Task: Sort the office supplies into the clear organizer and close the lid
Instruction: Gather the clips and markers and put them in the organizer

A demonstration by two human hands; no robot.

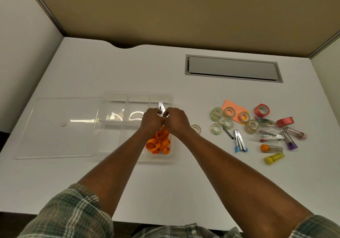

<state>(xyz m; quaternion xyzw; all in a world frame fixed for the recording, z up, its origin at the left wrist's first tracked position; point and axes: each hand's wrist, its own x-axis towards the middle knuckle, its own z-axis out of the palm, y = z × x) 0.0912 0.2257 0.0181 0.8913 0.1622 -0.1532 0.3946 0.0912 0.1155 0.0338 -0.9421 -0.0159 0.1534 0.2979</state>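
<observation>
The clear organizer point(110, 98) sits open at the middle of the white desk, its lid point(55, 127) lying flat to the left. My left hand point(151, 121) and my right hand point(176, 121) meet over its right column, both gripping a silver metal tool point(161, 106) whose tip points away from me. An orange ribbon point(159, 143) fills the near right compartment below my wrists. Loose supplies lie to the right: clear tape rolls point(217, 113), a blue-tipped stapler point(240, 142), red tape point(262, 110).
A single tape roll point(196, 128) lies just right of the organizer. Small tubes, yellow point(274, 158), orange point(271, 148) and purple point(289, 142), paper clips point(265, 122) and an orange note point(233, 107) crowd the right side. A grey cable hatch point(233, 68) is set in the desk behind.
</observation>
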